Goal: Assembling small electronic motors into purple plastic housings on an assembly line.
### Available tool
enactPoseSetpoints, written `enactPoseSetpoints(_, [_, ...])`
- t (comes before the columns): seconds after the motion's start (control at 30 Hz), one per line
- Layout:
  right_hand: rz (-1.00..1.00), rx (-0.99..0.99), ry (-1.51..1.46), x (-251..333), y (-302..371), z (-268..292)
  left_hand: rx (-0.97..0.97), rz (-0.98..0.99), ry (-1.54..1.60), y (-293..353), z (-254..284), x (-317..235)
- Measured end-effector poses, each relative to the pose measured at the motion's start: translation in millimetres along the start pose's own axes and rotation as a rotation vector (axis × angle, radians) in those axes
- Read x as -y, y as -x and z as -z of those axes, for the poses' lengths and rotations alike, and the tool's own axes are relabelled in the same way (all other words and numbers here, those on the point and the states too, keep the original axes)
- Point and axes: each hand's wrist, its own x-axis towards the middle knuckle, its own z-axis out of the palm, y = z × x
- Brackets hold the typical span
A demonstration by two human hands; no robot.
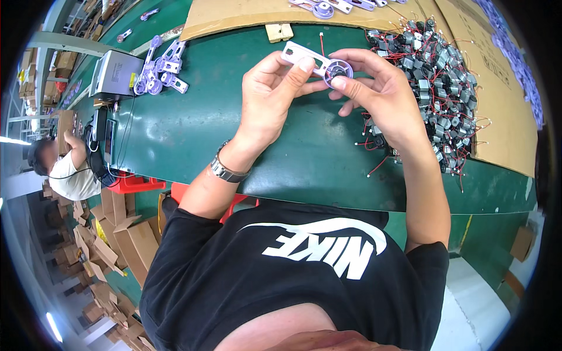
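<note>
Between both hands, above the green table, is a light purple plastic housing with a long slotted handle and a round ring at one end. My left hand is closed on the handle, thumb on top. My right hand grips the ring end, its thumb pressed at the ring's lower edge and its fingers curved behind. Inside the ring sits a dark part that looks like a small motor, partly hidden by the rim and thumb. A thin red wire with a white plug sticks up beside the handle.
To the right lies a big heap of small motors with red wires, partly on cardboard. Several purple housings are piled at the left by a grey box-shaped device. A wooden block lies ahead. Another person sits at far left.
</note>
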Motion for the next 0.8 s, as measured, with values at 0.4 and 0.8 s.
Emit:
enactPoseSetpoints(0.4, [-0.211, -0.006, -0.198, -2, 1, 10, 0.056, -0.043, -0.113, 6, -12, 2])
enactPoseSetpoints(0.8, [0.320, -0.248, 0.502, -19, 1, -15, -0.003, -0.010, -0.033, 4, -4, 8])
